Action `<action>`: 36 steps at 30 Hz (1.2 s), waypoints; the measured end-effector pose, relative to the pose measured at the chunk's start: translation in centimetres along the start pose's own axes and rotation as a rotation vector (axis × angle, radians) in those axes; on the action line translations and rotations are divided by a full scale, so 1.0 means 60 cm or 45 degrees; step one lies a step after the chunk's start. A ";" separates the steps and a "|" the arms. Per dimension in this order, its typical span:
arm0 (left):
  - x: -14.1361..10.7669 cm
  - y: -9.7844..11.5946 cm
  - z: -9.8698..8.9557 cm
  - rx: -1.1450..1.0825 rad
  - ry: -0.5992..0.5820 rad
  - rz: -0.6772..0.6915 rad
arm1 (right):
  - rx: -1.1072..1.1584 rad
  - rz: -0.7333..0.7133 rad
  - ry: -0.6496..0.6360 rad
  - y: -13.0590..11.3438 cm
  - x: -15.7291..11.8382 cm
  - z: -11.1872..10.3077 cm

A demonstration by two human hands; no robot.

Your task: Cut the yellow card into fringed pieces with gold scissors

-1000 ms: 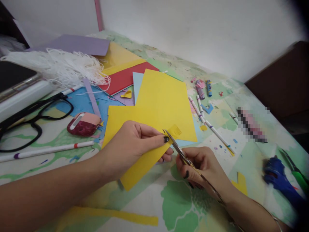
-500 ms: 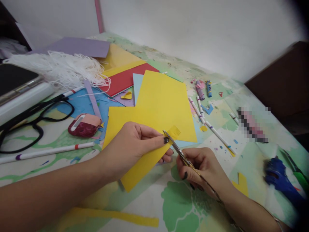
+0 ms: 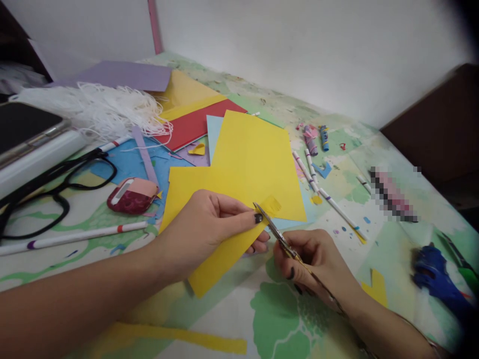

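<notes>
My left hand [image 3: 224, 219] pinches a yellow paper strip [image 3: 220, 267] between thumb and fingers. The strip's far end, beyond my thumb, is cut into a small fringe [image 3: 272, 205]. In my right hand [image 3: 309, 254] is a pair of scissors [image 3: 279, 234], its blades at the strip's edge close to my left thumb. The blades look nearly closed. Behind and under my left hand lies a large yellow paper sheet [image 3: 254, 159], with a light blue sheet [image 3: 214, 132] partly beneath it.
Eyeglasses [image 3: 56, 194], a maroon-and-pink case [image 3: 132, 195] and white string [image 3: 101, 109] lie left. Paper sticks [image 3: 329, 199] and rolled paper pieces [image 3: 310, 139] are right, near a blue glue gun [image 3: 436, 274]. A yellow strip [image 3: 187, 338] lies in front.
Hands, strip and scissors keep almost the same places. The fringed end looks slightly more folded together. The whole view has shifted a little.
</notes>
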State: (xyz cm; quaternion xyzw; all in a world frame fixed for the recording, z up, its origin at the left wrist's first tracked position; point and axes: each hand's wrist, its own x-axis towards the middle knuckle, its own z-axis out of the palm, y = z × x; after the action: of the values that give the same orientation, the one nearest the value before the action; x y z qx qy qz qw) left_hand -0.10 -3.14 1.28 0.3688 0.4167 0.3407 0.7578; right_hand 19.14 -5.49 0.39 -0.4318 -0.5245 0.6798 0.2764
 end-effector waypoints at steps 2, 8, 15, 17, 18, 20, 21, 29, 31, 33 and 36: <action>-0.001 -0.001 0.000 0.001 -0.001 -0.003 | 0.005 -0.043 -0.020 0.002 -0.002 -0.002; -0.001 -0.001 0.000 0.019 0.014 -0.017 | -0.001 -0.065 -0.056 -0.001 -0.004 -0.006; -0.001 -0.002 -0.001 0.022 0.011 -0.010 | -0.030 -0.061 -0.071 0.001 -0.007 -0.005; -0.002 -0.002 -0.001 0.033 0.008 0.000 | -0.034 -0.048 -0.066 0.001 -0.008 -0.005; -0.002 -0.002 -0.001 0.037 0.009 0.001 | -0.034 -0.039 -0.067 0.001 -0.008 -0.005; -0.002 -0.002 -0.001 0.034 0.012 0.002 | -0.030 -0.024 -0.045 0.000 -0.007 -0.004; -0.002 -0.002 0.000 0.031 0.012 0.005 | -0.027 -0.017 -0.034 -0.001 -0.007 -0.003; -0.002 -0.002 0.000 0.010 0.012 0.019 | -0.058 0.024 0.001 -0.005 -0.003 0.001; -0.003 -0.001 0.000 0.023 0.016 0.012 | -0.056 0.027 -0.001 -0.005 -0.002 0.001; -0.003 0.000 0.000 0.032 0.017 0.004 | -0.059 0.032 -0.001 -0.005 -0.001 0.001; -0.004 0.000 0.000 0.035 0.009 0.005 | -0.071 0.043 0.003 -0.007 0.000 0.001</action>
State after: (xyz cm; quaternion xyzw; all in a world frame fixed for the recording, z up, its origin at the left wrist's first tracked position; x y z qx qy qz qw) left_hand -0.20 -3.31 1.39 0.3789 0.4231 0.3377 0.7506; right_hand 19.04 -5.40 0.80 -0.4488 -0.5355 0.6691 0.2532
